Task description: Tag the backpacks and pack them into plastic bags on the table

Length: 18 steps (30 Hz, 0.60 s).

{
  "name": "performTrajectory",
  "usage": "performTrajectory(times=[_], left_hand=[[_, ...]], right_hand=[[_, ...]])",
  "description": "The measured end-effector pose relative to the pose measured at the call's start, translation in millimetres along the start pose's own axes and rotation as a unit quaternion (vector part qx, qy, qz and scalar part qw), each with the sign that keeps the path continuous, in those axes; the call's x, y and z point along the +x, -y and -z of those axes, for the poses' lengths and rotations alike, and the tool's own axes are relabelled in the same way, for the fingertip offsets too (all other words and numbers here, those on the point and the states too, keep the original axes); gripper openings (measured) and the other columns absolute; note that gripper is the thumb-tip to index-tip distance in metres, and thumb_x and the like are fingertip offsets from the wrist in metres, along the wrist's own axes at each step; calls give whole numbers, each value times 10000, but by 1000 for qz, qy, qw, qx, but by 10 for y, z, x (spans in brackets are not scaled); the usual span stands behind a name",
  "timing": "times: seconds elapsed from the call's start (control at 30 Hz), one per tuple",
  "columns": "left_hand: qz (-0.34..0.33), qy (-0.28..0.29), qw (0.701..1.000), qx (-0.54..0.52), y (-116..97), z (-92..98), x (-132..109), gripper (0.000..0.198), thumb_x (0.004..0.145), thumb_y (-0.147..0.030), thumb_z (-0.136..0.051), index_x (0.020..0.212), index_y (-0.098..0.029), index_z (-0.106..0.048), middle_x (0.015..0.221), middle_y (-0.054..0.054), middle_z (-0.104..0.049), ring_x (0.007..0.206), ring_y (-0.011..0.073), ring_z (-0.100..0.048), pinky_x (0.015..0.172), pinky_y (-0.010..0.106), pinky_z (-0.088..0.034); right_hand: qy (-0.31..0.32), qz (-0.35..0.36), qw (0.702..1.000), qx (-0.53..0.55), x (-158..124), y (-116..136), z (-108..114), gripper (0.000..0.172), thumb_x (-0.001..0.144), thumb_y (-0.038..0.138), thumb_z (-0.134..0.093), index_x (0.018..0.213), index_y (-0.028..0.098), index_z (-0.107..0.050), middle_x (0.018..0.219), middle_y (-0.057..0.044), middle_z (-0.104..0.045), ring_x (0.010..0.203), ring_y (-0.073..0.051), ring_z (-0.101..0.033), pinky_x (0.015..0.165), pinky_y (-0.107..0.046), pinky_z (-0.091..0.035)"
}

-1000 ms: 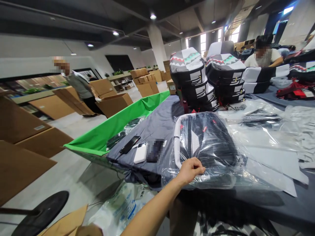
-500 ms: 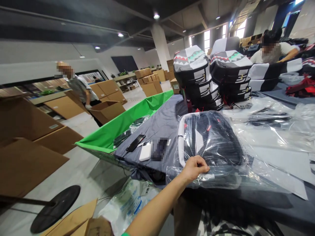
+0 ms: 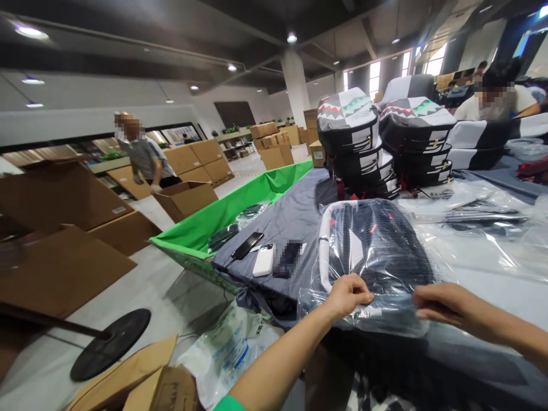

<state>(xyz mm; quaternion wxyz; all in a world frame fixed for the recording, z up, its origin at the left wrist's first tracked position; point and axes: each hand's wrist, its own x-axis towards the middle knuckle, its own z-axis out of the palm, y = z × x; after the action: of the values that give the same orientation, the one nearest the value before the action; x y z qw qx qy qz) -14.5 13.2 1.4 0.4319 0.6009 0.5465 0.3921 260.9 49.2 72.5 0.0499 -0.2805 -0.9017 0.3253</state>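
A dark ribbed backpack (image 3: 377,245) with pale edging lies inside a clear plastic bag (image 3: 398,322) on the cloth-covered table. At the bag's near edge, my left hand (image 3: 351,294) is closed, pinching the plastic between thumb and fingers. My right hand (image 3: 447,305) is at the bag's near right corner, its thumb and curled fingers slightly apart. Whether those fingertips touch the plastic is unclear.
Stacked patterned backpacks (image 3: 349,128) stand behind the bag. Left of it lie a black phone (image 3: 247,245), a white power bank (image 3: 262,260) and a blurred item. A green-lined bin (image 3: 188,240) adjoins the table. Clear plastic bags (image 3: 483,228) lie right. Two co-workers are nearby.
My right hand has come in from the right to the bag's near edge. My left hand keeps its pinch on the plastic. The whole view has shifted slightly.
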Motion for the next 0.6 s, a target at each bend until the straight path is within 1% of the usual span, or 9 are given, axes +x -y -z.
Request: performTrajectory(times=[0.07, 0.1, 0.2, 0.3, 0.37, 0.4, 0.47, 0.53, 0.6], left_hand=[[0, 0, 1000, 6, 3, -1, 0, 199, 705, -260, -818, 581, -173, -689, 716, -12, -592, 684, 123, -531, 663, 265, -392], [-1, 0, 1000, 9, 3, 0, -1, 201, 704, -271, -820, 584, -173, -693, 717, -11, -593, 680, 123, -528, 655, 263, -387], [-5, 1, 1000, 12, 6, 8, -7, 191, 712, -269, -816, 596, -173, -700, 725, -11, -594, 678, 118, -518, 652, 259, -383], [-2, 3, 1000, 19, 27, 10, -7, 196, 724, -252, -808, 590, -172, -690, 725, -14, -589, 672, 114, -510, 653, 257, -383], [-2, 5, 1000, 23, 48, 1, 5, 198, 727, -259, -811, 597, -174, -688, 732, -13, -596, 685, 120, -523, 657, 256, -387], [-2, 7, 1000, 26, 55, -5, 12, 196, 729, -266, -812, 604, -175, -690, 738, -11, -601, 694, 123, -533, 661, 256, -393], [-2, 8, 999, 34, 47, -16, 20, 195, 741, -276, -809, 620, -177, -693, 750, -8, -610, 705, 129, -551, 672, 257, -409], [-13, 15, 998, 60, -2, -2, -4, 189, 779, -275, -788, 645, -179, -696, 780, -1, -632, 734, 139, -576, 711, 266, -434], [-60, 25, 990, 122, -86, 58, -84, 152, 817, -269, -776, 710, -186, -706, 891, 17, -682, 866, 171, -614, 832, 300, -450]], right_hand=[[61, 41, 996, -50, 417, 66, 138, 412, 946, 586, -460, 735, 235, -507, 657, 16, -512, 602, -153, -440, 586, -275, -321], [75, 46, 993, -83, 577, 59, 183, 354, 931, 531, -490, 738, 236, -513, 657, 20, -526, 599, -150, -448, 587, -275, -297], [72, 21, 987, -142, 814, -102, 248, 246, 851, 485, -584, 789, 254, -528, 660, 22, -558, 610, -170, -499, 583, -286, -262], [-9, -53, 990, -133, 750, -281, 277, 319, 780, 534, -638, 888, 270, -494, 645, 33, -527, 607, -191, -513, 572, -286, -291], [-79, -98, 984, -129, 636, -307, 258, 294, 797, 521, -593, 862, 269, -455, 631, 36, -505, 586, -188, -499, 568, -289, -308], [-102, -103, 981, -127, 580, -289, 224, 266, 818, 505, -561, 832, 266, -442, 632, 32, -508, 582, -183, -495, 570, -290, -314], [-107, -82, 984, -119, 496, -220, 104, 280, 846, 517, -541, 794, 259, -446, 663, 20, -545, 597, -177, -503, 578, -289, -320], [-78, -51, 990, -107, 456, -158, -52, 374, 850, 605, -558, 781, 252, -457, 716, 7, -588, 628, -180, -522, 584, -289, -315], [-53, -46, 992, -101, 451, -141, -185, 496, 822, 726, -565, 768, 247, -445, 738, -1, -601, 640, -189, -532, 580, -292, -291]])
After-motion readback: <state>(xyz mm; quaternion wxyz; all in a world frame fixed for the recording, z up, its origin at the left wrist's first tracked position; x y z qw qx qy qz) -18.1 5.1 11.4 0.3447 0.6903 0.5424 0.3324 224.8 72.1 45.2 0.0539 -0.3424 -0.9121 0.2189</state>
